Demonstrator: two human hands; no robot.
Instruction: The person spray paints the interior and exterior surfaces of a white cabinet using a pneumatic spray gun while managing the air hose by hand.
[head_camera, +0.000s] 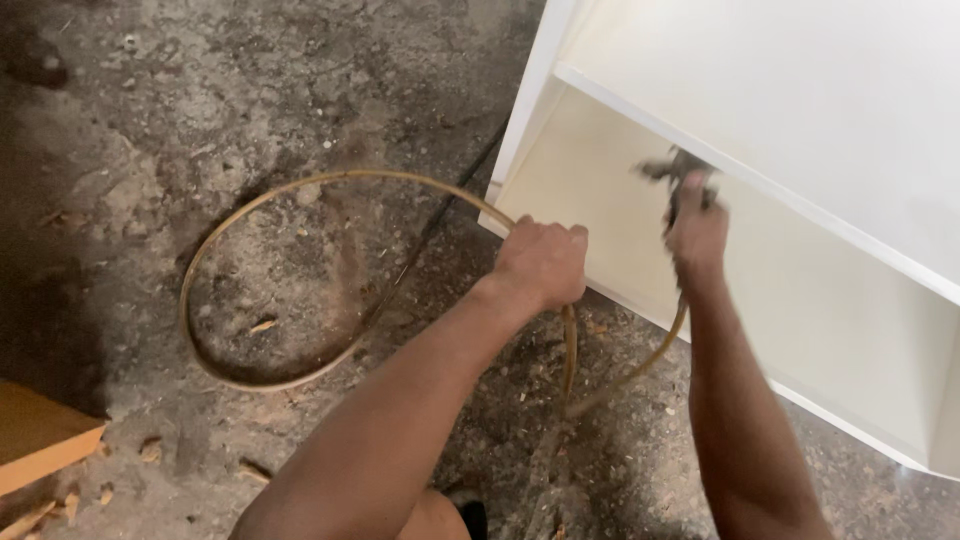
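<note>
We see two bare arms reaching out over a dirty grey floor (200, 90). The left hand (541, 262) is shut in a fist around a long yellow-brown hose (300, 182). The hose goes out from the left side of that fist, makes a big round loop on the floor, and lies well to the left of both hands. Another part of the hose hangs down under the left fist, bends near the floor, and climbs back up to the right hand (697, 232).

The right hand is shut around a dark tool (680, 170). The tool looks blurry, so we cannot tell just what kind it is. It pokes up above the fingers and sits inside a white cabinet (800, 90). The hose seems to join the tool under that hand.

The white cabinet lies to the right, with a shelf board (760, 180) running across it, just behind the tool. A thin dark cord (420, 250) runs over the floor and crosses the hose loop. A piece of wood (40, 435) sits at the left edge, with small wood chips (262, 325) near it on the floor.
</note>
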